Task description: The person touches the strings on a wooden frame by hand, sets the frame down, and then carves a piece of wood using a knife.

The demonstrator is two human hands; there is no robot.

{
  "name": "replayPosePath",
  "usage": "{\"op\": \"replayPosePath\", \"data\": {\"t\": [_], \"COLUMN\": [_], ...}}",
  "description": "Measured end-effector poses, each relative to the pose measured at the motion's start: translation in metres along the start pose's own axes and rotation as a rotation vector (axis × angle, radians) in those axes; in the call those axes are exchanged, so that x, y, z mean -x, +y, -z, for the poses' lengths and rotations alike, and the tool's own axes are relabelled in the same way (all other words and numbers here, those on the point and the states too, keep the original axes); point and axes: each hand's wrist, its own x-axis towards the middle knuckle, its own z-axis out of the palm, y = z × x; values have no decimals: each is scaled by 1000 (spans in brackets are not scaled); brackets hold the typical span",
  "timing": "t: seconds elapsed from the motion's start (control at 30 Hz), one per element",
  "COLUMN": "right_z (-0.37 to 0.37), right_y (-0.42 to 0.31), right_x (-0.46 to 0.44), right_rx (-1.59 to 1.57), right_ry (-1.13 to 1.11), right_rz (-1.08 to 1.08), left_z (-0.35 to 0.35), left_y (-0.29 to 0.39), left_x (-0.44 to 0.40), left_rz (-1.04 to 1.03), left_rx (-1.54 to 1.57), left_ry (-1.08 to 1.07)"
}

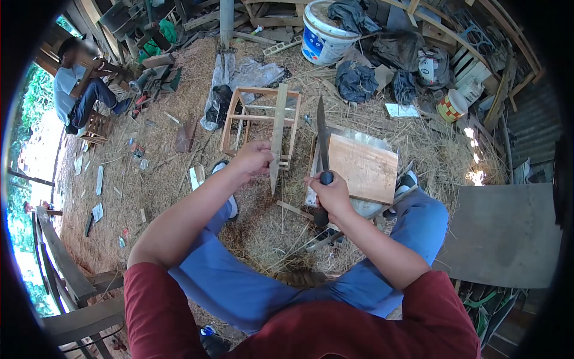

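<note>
Wooden slat [278, 128] is apparently tapering below; I'm seeing my left hand [256, 158] pinching it, right hand [332, 192] gripping a knife [323, 143], what's remaining unclear.

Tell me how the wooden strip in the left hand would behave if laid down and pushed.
The wooden strip is probably light, being narrow and held in only the left hand. It looks straight, so likely fairly stiff, with perhaps some spring. Its flat face suggests it would slide rather than roll.
</note>
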Motion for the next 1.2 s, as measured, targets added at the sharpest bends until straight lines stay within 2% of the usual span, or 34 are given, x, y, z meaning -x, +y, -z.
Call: {"op": "replayPosePath", "data": {"t": [0.23,0.33,0.4,0.5,0.8,1.1,1.2], "right_z": [5,4,4,4,9,11,11], "right_y": [-1,-3,-3,-5,-6,-12,-15], "right_x": [-7,-7,-8,-6,-7,-4,-2], "right_rx": [-30,-40,-35,-59,-64,-81,-73], "right_ry": [-1,-7,-18,-36,-65,-69,-72], "right_rz": [-51,-42,-37,-42,-87,-87,-82], "left_z": [24,16,9,7,12,13,15], "left_y": [-4,-8,-13,-20,-36,-28,-34], "left_x": [7,7,6,7,-5,2,0], "left_rz": [73,69,46,79,122,96,83], "left_rx": [7,-39,-28,74,250,288,280], "left_ry": [31,94,272,293,287,187,220]}}
